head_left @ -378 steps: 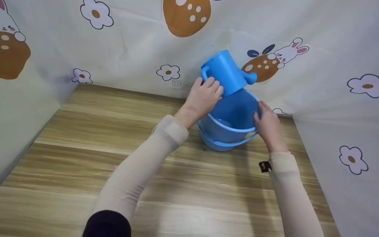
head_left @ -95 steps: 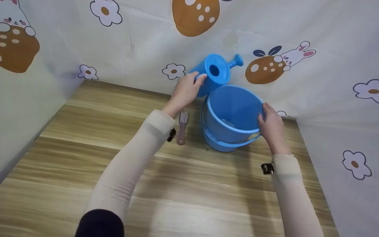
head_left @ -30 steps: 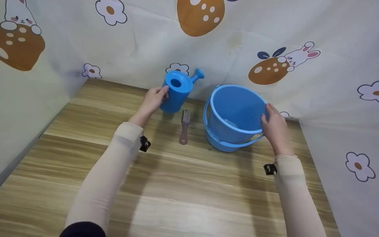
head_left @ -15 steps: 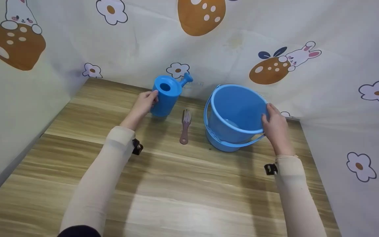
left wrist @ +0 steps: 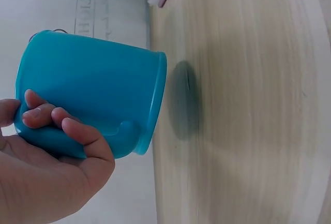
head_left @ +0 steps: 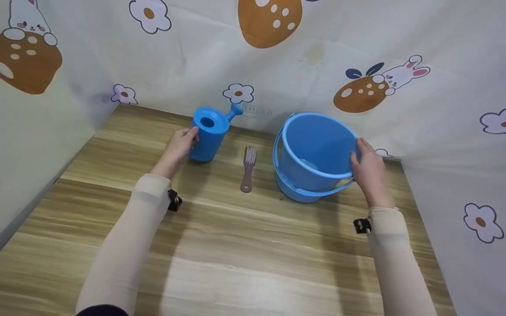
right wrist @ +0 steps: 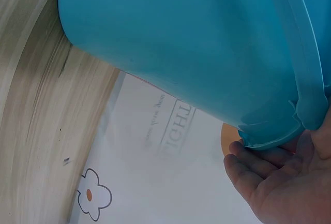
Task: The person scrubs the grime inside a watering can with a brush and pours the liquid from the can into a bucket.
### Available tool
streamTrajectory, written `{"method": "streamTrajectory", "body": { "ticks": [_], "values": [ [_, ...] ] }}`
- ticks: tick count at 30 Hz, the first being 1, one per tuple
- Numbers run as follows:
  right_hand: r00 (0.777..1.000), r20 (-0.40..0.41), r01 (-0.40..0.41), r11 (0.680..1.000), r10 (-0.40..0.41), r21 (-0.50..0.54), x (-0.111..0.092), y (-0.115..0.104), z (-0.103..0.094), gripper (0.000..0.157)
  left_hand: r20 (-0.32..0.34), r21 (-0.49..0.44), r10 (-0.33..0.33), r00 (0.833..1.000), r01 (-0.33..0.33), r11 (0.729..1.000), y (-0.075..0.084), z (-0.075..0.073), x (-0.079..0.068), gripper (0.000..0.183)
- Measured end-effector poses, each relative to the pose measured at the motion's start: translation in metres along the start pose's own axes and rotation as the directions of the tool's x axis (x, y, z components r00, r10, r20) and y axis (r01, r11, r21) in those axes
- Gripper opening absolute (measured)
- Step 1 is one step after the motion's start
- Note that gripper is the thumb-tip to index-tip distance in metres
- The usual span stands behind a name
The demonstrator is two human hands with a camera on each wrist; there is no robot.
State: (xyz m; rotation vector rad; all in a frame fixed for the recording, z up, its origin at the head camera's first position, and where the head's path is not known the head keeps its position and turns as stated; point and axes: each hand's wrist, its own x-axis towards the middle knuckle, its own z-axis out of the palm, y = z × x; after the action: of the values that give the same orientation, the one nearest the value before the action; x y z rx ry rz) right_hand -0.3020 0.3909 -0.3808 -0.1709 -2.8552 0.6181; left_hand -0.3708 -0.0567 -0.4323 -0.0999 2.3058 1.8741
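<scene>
My left hand [head_left: 180,147] grips the handle of a blue watering can [head_left: 209,142], upright with its round top opening showing and its spout pointing right toward the back wall. In the left wrist view, curled fingers [left wrist: 85,136] wrap the handle, and the can's base hangs just over its shadow on the wooden surface. My right hand [head_left: 368,169] holds the right rim of a blue bucket [head_left: 299,175], thumb on the inner side. The bucket's handle hangs down in front. In the right wrist view, fingertips [right wrist: 240,169] lie under the rim near the handle joint.
A small brush [head_left: 247,173] with a brownish-pink handle and pale bristles lies between can and bucket. Behind stands a patterned cloth wall [head_left: 200,57], with side walls left and right. The wooden surface [head_left: 218,245] stretches toward the front.
My left hand has carried the watering can from above the bucket leftward and down, past the brush, and it levelled from its tilt. My right hand has stayed on the bucket rim.
</scene>
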Motion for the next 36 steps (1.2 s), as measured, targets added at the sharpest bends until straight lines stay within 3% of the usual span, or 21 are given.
{"method": "streamTrajectory", "body": {
  "ticks": [8,21,24,30,36],
  "values": [
    [1.0,0.001,0.012,1.0,-0.012,-0.002,0.0,0.0,-0.001,0.052,0.004,0.001,-0.022,1.0,0.022,1.0,-0.012,-0.01,-0.002,0.038],
    [1.0,-0.006,0.019,1.0,-0.019,0.014,-0.001,-0.001,-0.003,0.051,0.065,-0.21,-0.102,0.993,0.114,0.971,-0.023,-0.021,-0.003,0.034],
    [1.0,-0.003,0.021,1.0,-0.021,0.014,-0.001,-0.001,-0.004,0.052,0.063,-0.187,-0.119,0.991,0.128,0.974,-0.023,-0.022,-0.004,0.034],
    [1.0,0.008,0.013,1.0,-0.013,0.016,-0.001,0.001,-0.003,0.052,0.088,-0.045,-0.093,0.992,0.097,0.994,-0.028,-0.027,-0.002,0.034],
    [1.0,0.014,0.007,1.0,-0.007,0.024,-0.001,0.0,-0.002,0.053,0.102,-0.016,-0.092,0.991,0.094,0.995,-0.03,-0.031,-0.003,0.033]
  ]
}}
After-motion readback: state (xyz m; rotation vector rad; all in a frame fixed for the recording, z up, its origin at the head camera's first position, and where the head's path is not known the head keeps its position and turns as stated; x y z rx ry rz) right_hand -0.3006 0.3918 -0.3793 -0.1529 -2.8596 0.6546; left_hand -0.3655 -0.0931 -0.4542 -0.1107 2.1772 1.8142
